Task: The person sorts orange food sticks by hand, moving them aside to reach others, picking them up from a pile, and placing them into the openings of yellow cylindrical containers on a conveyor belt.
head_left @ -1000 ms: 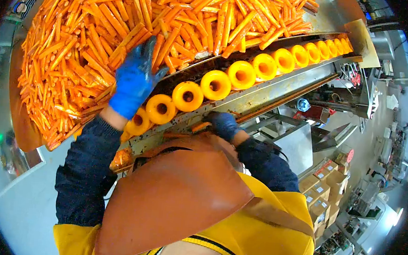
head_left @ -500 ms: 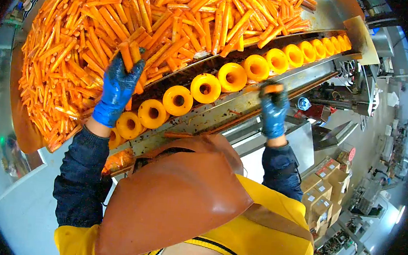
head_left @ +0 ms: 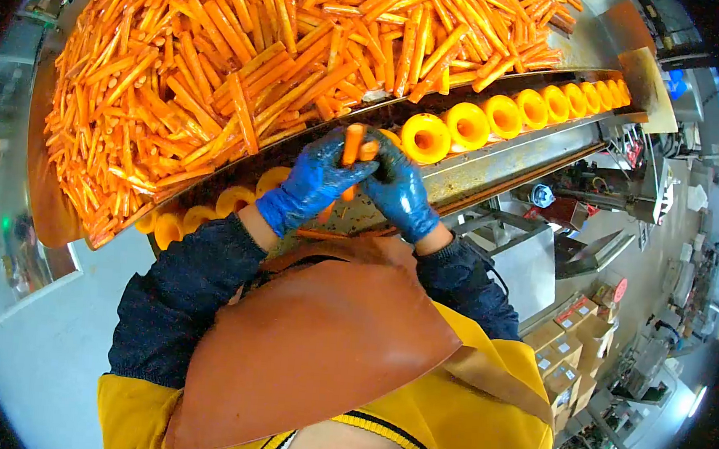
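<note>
Holding two sticks (head_left: 353, 152) upright at frame centre, we close our left hand (head_left: 312, 183) and right hand (head_left: 397, 192) around them, seemingly aligning their ends above the yellow cups (head_left: 469, 125), below the pile (head_left: 246, 55)

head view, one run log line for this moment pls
left hand: shut on orange sticks | right hand: also gripping them | position: above yellow funnel row | behind: stick pile on tray

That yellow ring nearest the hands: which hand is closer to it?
Right. The right hand sits just beside the yellow ring, nearly touching it; the left hand is farther off, beyond the right.
</note>
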Action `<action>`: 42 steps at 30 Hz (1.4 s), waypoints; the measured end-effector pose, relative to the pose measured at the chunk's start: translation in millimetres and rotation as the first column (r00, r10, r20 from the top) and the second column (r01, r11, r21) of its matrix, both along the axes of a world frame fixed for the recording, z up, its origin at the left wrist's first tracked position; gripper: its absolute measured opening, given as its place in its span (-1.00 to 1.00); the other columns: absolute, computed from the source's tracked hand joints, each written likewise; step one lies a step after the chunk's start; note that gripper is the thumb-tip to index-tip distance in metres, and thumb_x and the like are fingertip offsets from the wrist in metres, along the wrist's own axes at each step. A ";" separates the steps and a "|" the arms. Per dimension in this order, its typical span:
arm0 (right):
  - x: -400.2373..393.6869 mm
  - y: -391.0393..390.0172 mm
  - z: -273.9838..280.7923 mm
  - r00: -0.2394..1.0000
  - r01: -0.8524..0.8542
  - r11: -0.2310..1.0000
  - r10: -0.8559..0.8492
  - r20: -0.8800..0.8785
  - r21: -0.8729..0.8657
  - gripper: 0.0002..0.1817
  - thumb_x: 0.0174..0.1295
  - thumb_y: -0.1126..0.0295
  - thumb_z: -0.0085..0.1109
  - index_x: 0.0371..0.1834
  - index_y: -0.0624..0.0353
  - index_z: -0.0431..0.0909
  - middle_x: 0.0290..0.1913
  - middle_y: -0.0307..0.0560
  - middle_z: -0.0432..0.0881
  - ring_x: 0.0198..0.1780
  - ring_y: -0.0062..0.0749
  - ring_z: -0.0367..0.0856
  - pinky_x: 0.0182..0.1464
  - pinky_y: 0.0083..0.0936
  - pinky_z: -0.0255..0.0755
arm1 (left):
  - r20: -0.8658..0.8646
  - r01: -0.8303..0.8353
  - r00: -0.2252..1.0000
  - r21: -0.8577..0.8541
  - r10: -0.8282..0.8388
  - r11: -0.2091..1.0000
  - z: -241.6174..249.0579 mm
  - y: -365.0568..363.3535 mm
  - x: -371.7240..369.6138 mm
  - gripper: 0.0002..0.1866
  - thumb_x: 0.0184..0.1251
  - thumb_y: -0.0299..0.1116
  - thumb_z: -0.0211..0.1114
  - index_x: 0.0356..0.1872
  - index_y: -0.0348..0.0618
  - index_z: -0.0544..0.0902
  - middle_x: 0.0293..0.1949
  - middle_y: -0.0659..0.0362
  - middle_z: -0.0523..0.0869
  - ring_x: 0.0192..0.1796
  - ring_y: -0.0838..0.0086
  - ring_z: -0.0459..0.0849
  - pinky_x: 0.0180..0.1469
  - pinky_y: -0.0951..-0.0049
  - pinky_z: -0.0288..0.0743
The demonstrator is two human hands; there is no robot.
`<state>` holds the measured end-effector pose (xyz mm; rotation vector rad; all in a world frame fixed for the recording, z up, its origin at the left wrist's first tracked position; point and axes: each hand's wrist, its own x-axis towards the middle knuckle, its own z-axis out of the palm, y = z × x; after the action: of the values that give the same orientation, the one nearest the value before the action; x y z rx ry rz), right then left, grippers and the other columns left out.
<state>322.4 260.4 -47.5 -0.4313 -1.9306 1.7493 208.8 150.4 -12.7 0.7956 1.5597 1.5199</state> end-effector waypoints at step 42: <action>-48.4 164.1 57.5 0.864 -0.490 0.286 0.030 0.503 0.824 -0.54 -0.09 0.60 0.18 -0.02 0.04 0.59 -0.02 0.07 0.63 -0.01 -0.02 0.61 0.01 -0.23 0.53 | -0.952 -0.316 0.064 -0.303 -0.299 0.899 28.3 -3.5 -107.8 -0.29 0.07 -0.18 0.41 0.32 0.17 0.37 0.17 0.04 0.50 0.14 0.04 0.50 0.10 0.13 0.50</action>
<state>273.9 424.5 10.0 0.0288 -3.0574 0.3128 100.9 146.9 15.6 1.7706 2.7719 0.2174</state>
